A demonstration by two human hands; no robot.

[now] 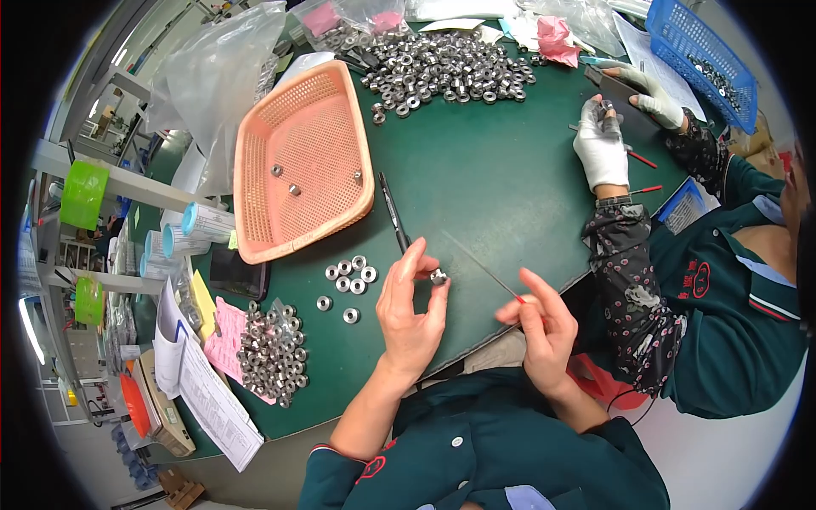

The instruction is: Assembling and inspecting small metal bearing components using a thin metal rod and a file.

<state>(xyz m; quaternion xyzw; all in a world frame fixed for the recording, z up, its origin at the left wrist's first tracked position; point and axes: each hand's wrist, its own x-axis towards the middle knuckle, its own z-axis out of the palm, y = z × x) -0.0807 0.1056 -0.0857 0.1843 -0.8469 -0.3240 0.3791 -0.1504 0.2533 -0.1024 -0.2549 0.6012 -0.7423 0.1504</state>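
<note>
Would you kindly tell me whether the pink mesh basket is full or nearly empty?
Nearly empty: in the pink mesh basket, only three small metal rings show, lying scattered, with most of its floor bare.

A green worktable (501, 178) above pale floor (705, 459).

This looks like a factory workshop: a green desk (484, 195) bears a pink basket (310, 153), with a heap of metal rings (450, 70) right of its far end and printed sheets (219, 408) nearer and left; a gloved co-worker (739, 280), well to its right, wears a dark-green shirt (739, 365).
</note>
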